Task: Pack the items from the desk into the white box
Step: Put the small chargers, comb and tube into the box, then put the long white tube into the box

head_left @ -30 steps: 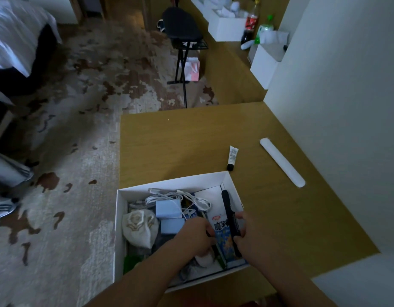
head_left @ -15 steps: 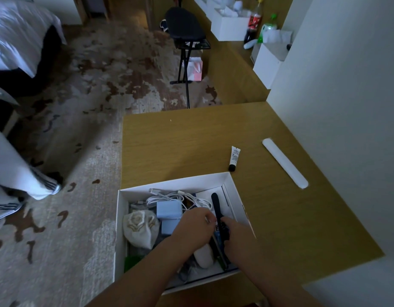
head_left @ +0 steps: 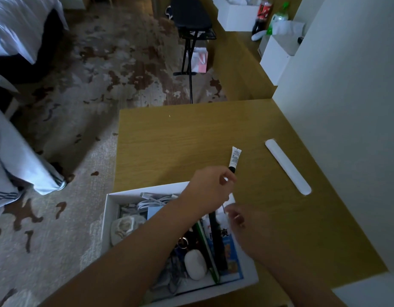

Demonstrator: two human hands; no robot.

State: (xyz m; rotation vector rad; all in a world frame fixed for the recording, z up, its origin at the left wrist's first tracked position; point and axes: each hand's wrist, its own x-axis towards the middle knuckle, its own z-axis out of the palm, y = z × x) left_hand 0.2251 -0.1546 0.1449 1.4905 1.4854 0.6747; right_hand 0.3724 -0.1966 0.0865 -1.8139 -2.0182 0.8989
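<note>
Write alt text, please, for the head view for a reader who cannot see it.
The left hand reaches over a full white box toward a small black-capped tube on the wooden desk. The right hand hovers at the box; a long white case lies farther right.

Open wooden desk [head_left: 169,147] beyond the white box [head_left: 107,218], bare all the way to the far edge. Only a small tube [head_left: 235,157] just past the box's far rim and a long white case [head_left: 288,166] well apart to its right, near the wall [head_left: 346,107]. Box interior crowded with cables [head_left: 151,201], a white pod [head_left: 195,264] and upright packets, blocked from above by both forearms.
</note>
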